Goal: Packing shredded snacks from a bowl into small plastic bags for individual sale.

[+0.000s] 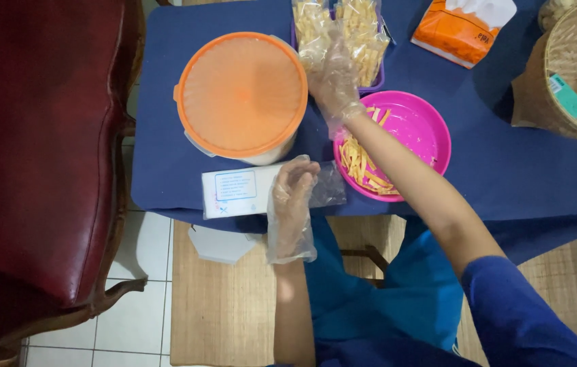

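Both my hands wear loose clear plastic gloves. My right hand (pixel 334 76) reaches across the blue table to a clear bag of pale yellow snack sticks (pixel 314 30) standing in a purple tray (pixel 371 85), its fingers on the bag. A second filled bag (pixel 364 34) stands beside it. My left hand (pixel 293 187) rests near the table's front edge on a stack of empty clear plastic bags (pixel 244 191), fingers curled over them. A pink bowl (pixel 424 126) with a few orange-yellow sticks (pixel 360 163) sits under my right forearm.
A big tub with an orange lid (pixel 242 92) stands at the left of the table. An orange tissue pack (pixel 462 27) lies at the back, a woven basket (pixel 574 75) at the right. A dark red armchair (pixel 37 156) stands left of the blue tablecloth (pixel 506 170).
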